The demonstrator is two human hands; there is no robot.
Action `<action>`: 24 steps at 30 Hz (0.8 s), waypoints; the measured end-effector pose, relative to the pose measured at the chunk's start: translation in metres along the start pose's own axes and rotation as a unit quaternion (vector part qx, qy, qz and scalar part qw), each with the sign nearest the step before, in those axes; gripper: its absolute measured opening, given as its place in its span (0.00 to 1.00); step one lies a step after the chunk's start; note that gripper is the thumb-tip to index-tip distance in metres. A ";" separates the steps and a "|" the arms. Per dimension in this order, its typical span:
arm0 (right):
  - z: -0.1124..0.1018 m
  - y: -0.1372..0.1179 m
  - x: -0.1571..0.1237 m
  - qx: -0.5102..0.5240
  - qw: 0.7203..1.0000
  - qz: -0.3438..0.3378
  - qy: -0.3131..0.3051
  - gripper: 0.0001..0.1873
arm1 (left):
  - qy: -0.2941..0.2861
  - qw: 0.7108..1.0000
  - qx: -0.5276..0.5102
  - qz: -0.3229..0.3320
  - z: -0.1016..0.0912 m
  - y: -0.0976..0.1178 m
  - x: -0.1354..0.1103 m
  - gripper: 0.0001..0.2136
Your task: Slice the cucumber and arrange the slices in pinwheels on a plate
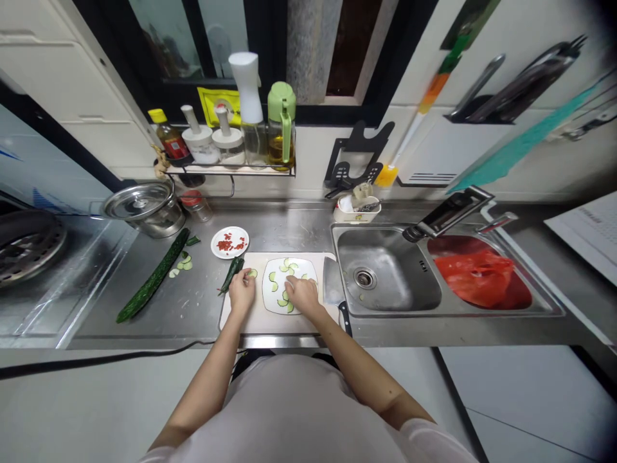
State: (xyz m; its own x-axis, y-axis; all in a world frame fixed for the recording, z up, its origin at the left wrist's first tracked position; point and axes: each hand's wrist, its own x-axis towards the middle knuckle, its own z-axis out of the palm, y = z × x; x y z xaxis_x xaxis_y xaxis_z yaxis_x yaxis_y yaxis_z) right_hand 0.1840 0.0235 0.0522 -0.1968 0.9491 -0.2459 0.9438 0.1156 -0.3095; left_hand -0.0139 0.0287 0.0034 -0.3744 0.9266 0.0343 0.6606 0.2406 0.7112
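A white square plate (267, 307) lies on a pale cutting board (258, 321), with thin cucumber slices (273, 281) arranged across it. My left hand (241, 292) is at the plate's left side, its fingers closed round a cucumber slice (252, 273) that shows at the fingertips. Over the middle of the plate is my right hand (303, 294), fingers drawn together and pointing down among the slices; what they pinch is hidden. Dark green peppers (233, 272) lie just left of my left hand. A cleaver (332, 283) rests on the board's right side, its black handle toward me.
A small white plate (216, 247) holds chopped red pieces. Further left lie a long cucumber (154, 276), several cut ends (183, 262) and a lidded steel pot (154, 209). To the right is a double sink (390, 270) with a red plastic bag (477, 276). Bottles (250, 128) stand on a shelf.
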 end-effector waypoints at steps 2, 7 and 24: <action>-0.003 0.007 -0.004 0.014 1.000 0.009 0.015 0.19 | -0.011 1.000 0.028 -0.001 -0.006 -0.004 -0.001 0.17; -0.007 0.022 -0.019 0.057 0.996 0.037 0.055 0.18 | -0.043 0.996 0.079 -0.008 -0.012 -0.008 -0.004 0.19; -0.013 0.035 -0.045 0.096 0.992 0.019 0.085 0.18 | -0.029 0.988 0.148 0.015 0.004 0.004 0.010 0.10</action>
State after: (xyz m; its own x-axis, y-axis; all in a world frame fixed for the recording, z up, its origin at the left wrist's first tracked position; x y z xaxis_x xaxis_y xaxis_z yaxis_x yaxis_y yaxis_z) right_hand 0.2295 -0.0118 0.0640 -0.0996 0.9892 -0.1079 0.8785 0.0365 -0.4764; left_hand -0.0121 0.0397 0.0033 -0.3197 0.9475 0.0051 0.8356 0.2794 0.4730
